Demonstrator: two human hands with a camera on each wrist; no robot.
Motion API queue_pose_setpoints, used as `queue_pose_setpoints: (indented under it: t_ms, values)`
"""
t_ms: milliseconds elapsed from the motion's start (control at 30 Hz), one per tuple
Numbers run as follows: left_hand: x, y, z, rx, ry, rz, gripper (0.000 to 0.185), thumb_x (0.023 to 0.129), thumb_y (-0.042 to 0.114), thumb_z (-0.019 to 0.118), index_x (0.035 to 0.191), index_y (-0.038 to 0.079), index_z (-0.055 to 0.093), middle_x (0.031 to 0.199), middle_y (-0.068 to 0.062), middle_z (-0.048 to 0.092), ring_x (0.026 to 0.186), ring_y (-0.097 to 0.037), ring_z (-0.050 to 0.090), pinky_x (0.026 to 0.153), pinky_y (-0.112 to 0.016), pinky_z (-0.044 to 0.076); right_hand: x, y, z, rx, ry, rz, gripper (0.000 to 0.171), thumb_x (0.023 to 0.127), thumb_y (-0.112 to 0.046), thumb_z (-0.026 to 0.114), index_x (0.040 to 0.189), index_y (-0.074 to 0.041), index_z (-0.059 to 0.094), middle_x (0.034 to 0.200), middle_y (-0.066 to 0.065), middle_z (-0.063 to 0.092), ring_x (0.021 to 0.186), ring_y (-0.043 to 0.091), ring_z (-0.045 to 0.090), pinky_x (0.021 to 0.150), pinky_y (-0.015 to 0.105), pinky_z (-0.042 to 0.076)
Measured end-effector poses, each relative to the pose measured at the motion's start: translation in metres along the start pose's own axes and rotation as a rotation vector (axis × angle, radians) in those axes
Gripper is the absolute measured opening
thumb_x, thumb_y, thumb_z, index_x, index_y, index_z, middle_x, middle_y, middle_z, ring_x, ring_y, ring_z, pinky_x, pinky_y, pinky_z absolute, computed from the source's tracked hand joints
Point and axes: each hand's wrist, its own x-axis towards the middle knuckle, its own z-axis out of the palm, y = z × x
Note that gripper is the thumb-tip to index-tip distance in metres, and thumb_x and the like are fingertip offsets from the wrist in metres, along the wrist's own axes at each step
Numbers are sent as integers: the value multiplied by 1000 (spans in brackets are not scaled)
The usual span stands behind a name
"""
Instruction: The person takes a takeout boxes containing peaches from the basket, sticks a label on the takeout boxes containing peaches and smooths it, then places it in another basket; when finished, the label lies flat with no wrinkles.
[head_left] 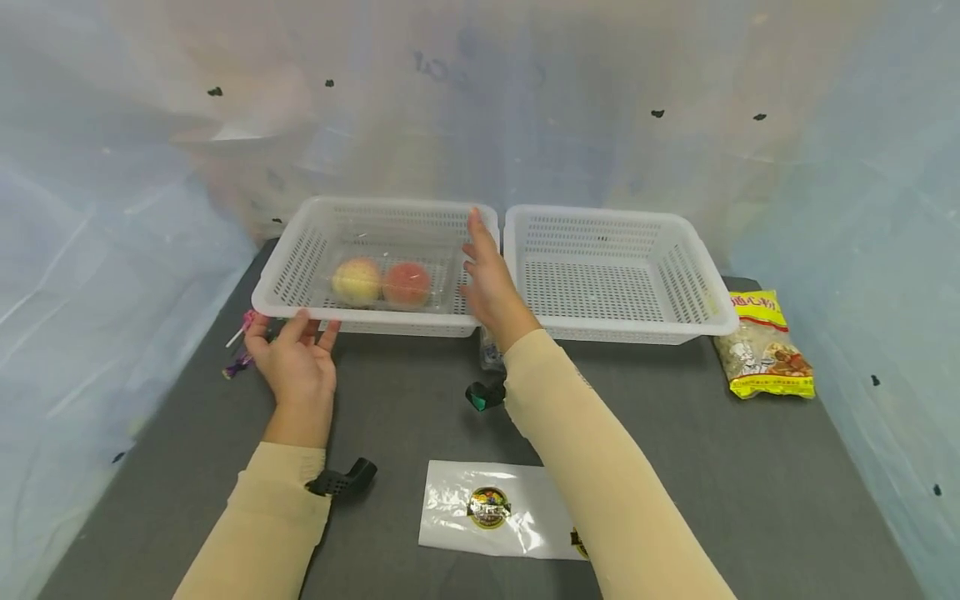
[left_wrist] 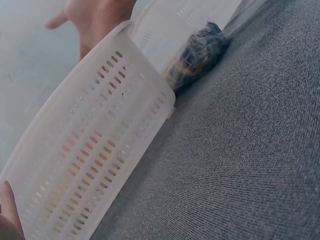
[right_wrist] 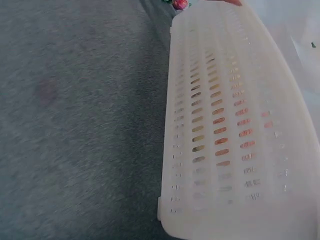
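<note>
A white slotted basket (head_left: 375, 258) holding a clear box of two peaches (head_left: 381, 283) sits on the grey desk (head_left: 420, 417), touching an empty basket (head_left: 615, 271). The left hand (head_left: 296, 362) touches its near rim, fingers spread; the right hand (head_left: 491, 279) lies flat, apparently against its right wall. Light, rigid plastic, likely best lifted by both rims

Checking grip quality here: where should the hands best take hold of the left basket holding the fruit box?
Probably by the rim of the left basket, one hand at each end. Its flared lip gives a hold. The left hand touches the near-left rim; the right hand lies along the right end.
</note>
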Motion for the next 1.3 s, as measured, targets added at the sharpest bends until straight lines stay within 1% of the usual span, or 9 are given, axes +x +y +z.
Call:
queue_pose_setpoints:
  t_ms: [167, 433, 533, 667, 767, 900, 1033, 1167, 1300]
  values:
    - [2, 0, -1, 7, -1, 9, 53, 102, -8, 69, 140, 17, 41, 158, -21, 46, 104, -30, 63, 73, -42, 66, 13, 3, 6, -17, 41, 65, 102, 101, -78, 55, 177, -28, 9, 180, 11, 11, 164, 42, 4, 124, 72, 15]
    - [3, 0, -6, 23, -23, 33, 52, 103, -10, 67, 140, 15, 42, 157, -23, 46, 106, -31, 64, 73, -42, 66, 21, 13, 18, -164, 129, 202, 117, 99, -59, 77, 176, -20, -1, 180, 12, 9, 161, 39, 18, 115, 65, 41]
    - [3, 0, -7, 27, -28, 35, 52, 103, -9, 67, 141, 15, 42, 157, -23, 46, 107, -30, 63, 74, -42, 66, 22, 15, 20, -227, 127, 271, 111, 98, -52, 81, 175, -12, 13, 178, 14, 17, 159, 42, 24, 113, 63, 45]
    - [3, -2, -7, 34, -27, 42, 52, 103, -9, 67, 141, 15, 41, 157, -23, 46, 106, -30, 63, 73, -41, 66, 23, 15, 19, -285, 70, 323, 84, 102, -38, 80, 167, -4, 38, 174, 15, 29, 156, 42, 32, 107, 57, 52]
    - [3, -2, -6, 37, -30, 43, 52, 103, -10, 65, 141, 15, 40, 157, -23, 46, 105, -30, 62, 72, -41, 66, 24, 14, 16, -292, 43, 327, 79, 104, -26, 77, 166, -2, 36, 175, 16, 27, 153, 44, 34, 103, 53, 55]
    - [2, -1, -5, 33, -37, 45, 50, 104, -11, 62, 141, 15, 40, 157, -22, 45, 104, -30, 61, 72, -40, 66, 25, 13, 15, -239, 41, 329, 81, 103, -15, 76, 168, -9, 27, 172, 19, 26, 147, 48, 41, 96, 52, 57]
    - [1, -1, -5, 46, -41, 52, 50, 105, -11, 62, 141, 15, 39, 156, -22, 45, 103, -29, 60, 72, -40, 66, 27, 13, 16, -192, 43, 332, 79, 103, -15, 78, 164, -18, 28, 166, 20, 31, 134, 46, 51, 87, 50, 59]
    - [0, 0, -5, 51, -37, 46, 51, 105, -11, 63, 141, 16, 38, 156, -22, 45, 101, -29, 60, 72, -40, 66, 28, 15, 16, -187, 23, 336, 79, 101, -20, 80, 163, -21, 30, 157, 24, 37, 106, 36, 58, 79, 45, 60]
    - [-1, 1, -5, 56, -39, 38, 51, 105, -10, 63, 141, 17, 38, 156, -21, 45, 102, -29, 61, 72, -40, 65, 29, 16, 16, -174, -3, 347, 85, 102, -21, 80, 168, -23, 26, 156, 29, 36, 100, 35, 60, 82, 48, 60]
